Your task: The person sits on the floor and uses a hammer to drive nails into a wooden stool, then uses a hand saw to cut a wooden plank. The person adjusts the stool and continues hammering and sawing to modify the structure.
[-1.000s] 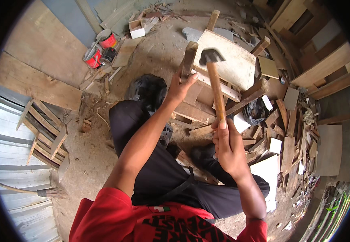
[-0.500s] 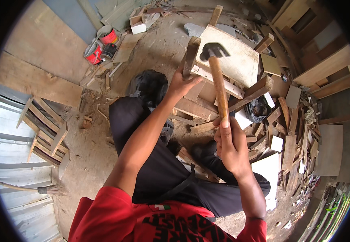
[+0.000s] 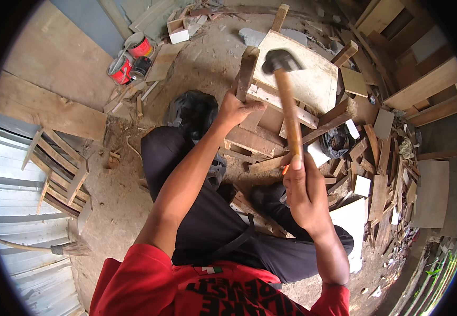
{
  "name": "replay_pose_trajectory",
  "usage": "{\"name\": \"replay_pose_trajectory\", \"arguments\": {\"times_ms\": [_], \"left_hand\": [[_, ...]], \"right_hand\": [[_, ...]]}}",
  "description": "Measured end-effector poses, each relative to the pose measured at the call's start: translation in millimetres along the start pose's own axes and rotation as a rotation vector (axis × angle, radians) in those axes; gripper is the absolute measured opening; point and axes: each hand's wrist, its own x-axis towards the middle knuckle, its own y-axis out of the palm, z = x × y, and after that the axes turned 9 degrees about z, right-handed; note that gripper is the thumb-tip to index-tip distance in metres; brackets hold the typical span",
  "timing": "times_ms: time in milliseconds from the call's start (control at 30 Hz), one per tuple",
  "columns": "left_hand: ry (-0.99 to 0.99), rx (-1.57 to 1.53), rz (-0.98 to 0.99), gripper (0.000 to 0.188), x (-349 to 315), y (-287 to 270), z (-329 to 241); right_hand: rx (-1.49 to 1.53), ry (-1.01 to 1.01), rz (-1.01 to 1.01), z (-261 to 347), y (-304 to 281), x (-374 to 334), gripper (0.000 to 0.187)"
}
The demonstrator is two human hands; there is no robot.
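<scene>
My right hand (image 3: 307, 197) is closed round the wooden handle of a hammer (image 3: 290, 116). Its dark head, blurred by motion, hangs over a wooden stool-like frame (image 3: 313, 68) with a pale, flat panel and several legs sticking out. A bit of orange shows beside my right fingers; I cannot tell what it is. My left hand (image 3: 232, 111) grips the lower end of the frame's near-left leg (image 3: 248, 73), its thumb lying along the frame's near rail. Part of the left fingers is hidden behind that leg. Whether the hammer touches the panel cannot be made out.
Wood offcuts (image 3: 378, 195) lie heaped on the right, with a black plastic bag (image 3: 338, 142) among them. Another black bag (image 3: 191, 113) lies beside my knee. Red paint cans (image 3: 120, 70) stand at the far left. A slatted wooden piece (image 3: 60, 163) and a broom (image 3: 70, 248) lie left.
The hammer has shifted slightly right, its head now blurred and turned a little. My right hand has moved slightly right and down; my left hand keeps its hold on the leg.
</scene>
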Motion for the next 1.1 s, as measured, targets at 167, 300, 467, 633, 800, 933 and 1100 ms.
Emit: {"name": "replay_pose_trajectory", "arguments": {"times_ms": [167,300,467,633,800,933,1100], "left_hand": [[-0.095,0.076,0.016,0.068,-0.2,-6.9,4.6],[-0.035,0.061,0.024,0.069,1.3,-5.9,-2.1],[-0.006,0.086,-0.003,0.068,0.9,-1.6,1.1],[0.111,0.05,-0.06,0.067,4.9,2.7,-8.8],[0.006,0.037,0.015,0.07,2.9,-2.5,-5.2],[0.126,0.085,-0.032,0.068,6.8,0.1,-1.8],[0.02,0.017,0.008,0.069,2.6,-4.2,0.7]], "right_hand": [[0.041,0.076,0.074,6.0,-0.1,1.6,0.046],[0.014,-0.076,0.025,11.8,-0.5,-2.3,0.044],[0.072,0.191,0.103,-4.3,2.3,3.4,0.04],[0.043,0.14,0.056,16.6,-4.1,-2.1,0.044],[0.049,-0.094,0.016,26.0,-1.5,-5.1,0.04],[-0.021,-0.023,0.015,5.0,8.8,1.9,0.037],[0.082,0.163,0.089,16.5,-3.7,-6.5,0.041]]}}
